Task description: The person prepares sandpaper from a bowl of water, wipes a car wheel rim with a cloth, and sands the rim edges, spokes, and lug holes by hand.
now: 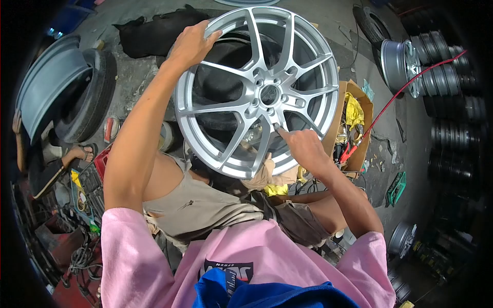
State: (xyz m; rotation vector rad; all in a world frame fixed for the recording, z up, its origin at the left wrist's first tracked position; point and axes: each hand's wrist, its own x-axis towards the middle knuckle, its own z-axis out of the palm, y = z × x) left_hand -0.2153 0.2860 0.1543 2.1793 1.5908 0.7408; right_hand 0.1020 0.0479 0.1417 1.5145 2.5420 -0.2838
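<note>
A silver multi-spoke alloy wheel point(270, 96) is in front of me, face up, above my knees. At its upper left edge, my left hand point(194, 45) grips the outer lip, with the thumb towards the spokes. My right hand point(304, 147) is closed, its fingertips at the base of a spoke just below the hub. A small dark piece shows at those fingertips; its kind is too small to make out. Beneath the wheel, a dark tyre shows between the spokes, and a beige cloth point(264, 175) lies near its lower edge.
Right of the wheel stands a cardboard box point(365, 149) with yellow packaging and red-handled tools. A red hose point(411, 82) crosses near stacked rims point(446, 138). At left, another person's hand point(17, 121) touches a large rim point(49, 84) beside a tyre point(92, 102). A black dog point(159, 33) lies behind.
</note>
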